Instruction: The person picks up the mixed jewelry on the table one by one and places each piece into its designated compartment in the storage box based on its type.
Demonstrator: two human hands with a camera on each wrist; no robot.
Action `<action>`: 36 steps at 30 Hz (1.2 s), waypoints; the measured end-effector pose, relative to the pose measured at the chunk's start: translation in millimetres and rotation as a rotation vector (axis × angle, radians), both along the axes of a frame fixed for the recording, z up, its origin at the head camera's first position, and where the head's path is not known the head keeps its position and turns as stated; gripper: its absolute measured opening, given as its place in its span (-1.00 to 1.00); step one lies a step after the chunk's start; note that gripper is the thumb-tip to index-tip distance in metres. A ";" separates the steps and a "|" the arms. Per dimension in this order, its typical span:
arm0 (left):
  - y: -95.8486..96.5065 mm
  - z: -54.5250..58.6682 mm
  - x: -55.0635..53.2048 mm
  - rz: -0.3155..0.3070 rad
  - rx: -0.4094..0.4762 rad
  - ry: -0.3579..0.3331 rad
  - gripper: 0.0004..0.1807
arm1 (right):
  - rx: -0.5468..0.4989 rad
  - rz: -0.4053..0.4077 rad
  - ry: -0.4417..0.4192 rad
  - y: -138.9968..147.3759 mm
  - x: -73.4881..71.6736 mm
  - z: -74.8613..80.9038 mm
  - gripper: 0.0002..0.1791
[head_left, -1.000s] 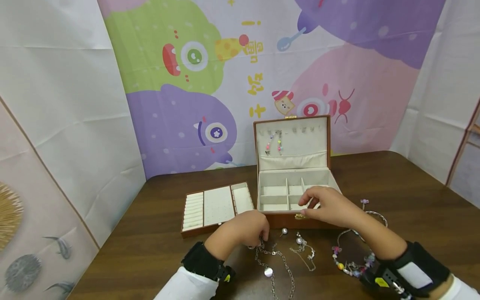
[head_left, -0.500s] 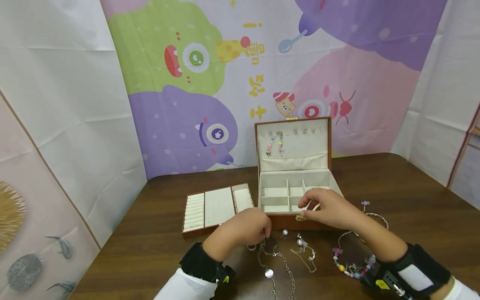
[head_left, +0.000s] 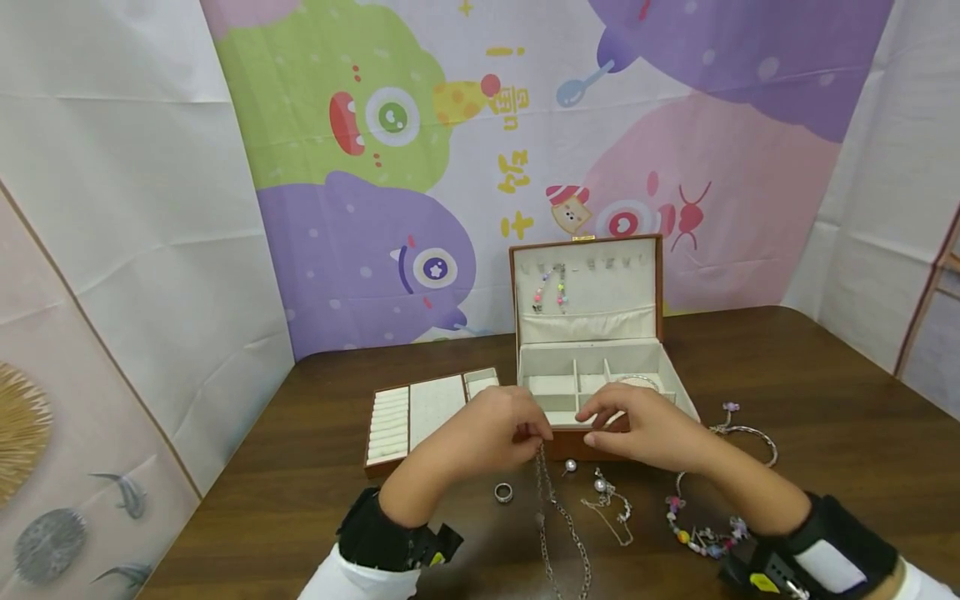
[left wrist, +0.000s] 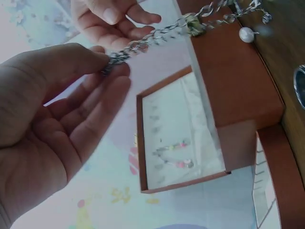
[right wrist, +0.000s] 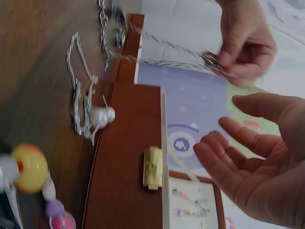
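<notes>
Between thumb and fingers my left hand [head_left: 491, 429] pinches one end of a silver chain necklace [head_left: 570, 525], lifted in front of the box. The chain hangs down in two strands, its lower part over the table. In the left wrist view the pinched links [left wrist: 119, 57] bunch at the fingertips. My right hand [head_left: 652, 425], fingers loosely bent and holding nothing, hovers at the front of the open brown jewelry box [head_left: 600, 446]. The right wrist view shows that hand [right wrist: 257, 157] close to the left one, apart from the chain.
Left of the box lies a tray [head_left: 435, 408] with ring rolls. On the table are a silver ring [head_left: 504, 492], a pearl earring [head_left: 570, 466], a thin bracelet [head_left: 622, 517] and a colourful bead bracelet [head_left: 693, 542]. Another bead bracelet [head_left: 561, 292] hangs inside the lid.
My left hand has risen, lifting the chain necklace's end off the table and uncovering the silver ring. My right hand has shifted slightly left, and a bangle now shows in the box.
</notes>
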State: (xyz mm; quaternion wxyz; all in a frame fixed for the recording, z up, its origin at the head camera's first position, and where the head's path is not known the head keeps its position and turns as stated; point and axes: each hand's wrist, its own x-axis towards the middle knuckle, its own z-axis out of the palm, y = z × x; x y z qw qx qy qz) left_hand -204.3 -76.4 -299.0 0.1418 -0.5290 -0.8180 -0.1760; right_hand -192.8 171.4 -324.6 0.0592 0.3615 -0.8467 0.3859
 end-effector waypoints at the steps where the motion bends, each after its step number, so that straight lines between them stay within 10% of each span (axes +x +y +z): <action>1: 0.3 1.1 1.4 -0.010 0.027 0.009 -0.88 | -0.016 0.024 -0.018 -1.7 1.1 -0.3 -0.79; 10: 5.9 4.8 10.1 -0.104 0.265 -0.049 -0.86 | -0.114 0.176 -0.170 -17.9 9.2 -6.7 -0.83; 21: 7.0 4.4 12.6 -0.115 0.281 -0.167 -0.86 | -0.165 0.060 -0.176 -15.8 12.7 1.5 -0.93; 36: 16.5 -9.8 4.6 -0.122 0.380 -0.690 -0.76 | -0.290 -0.018 -0.202 -0.6 26.3 29.3 -0.92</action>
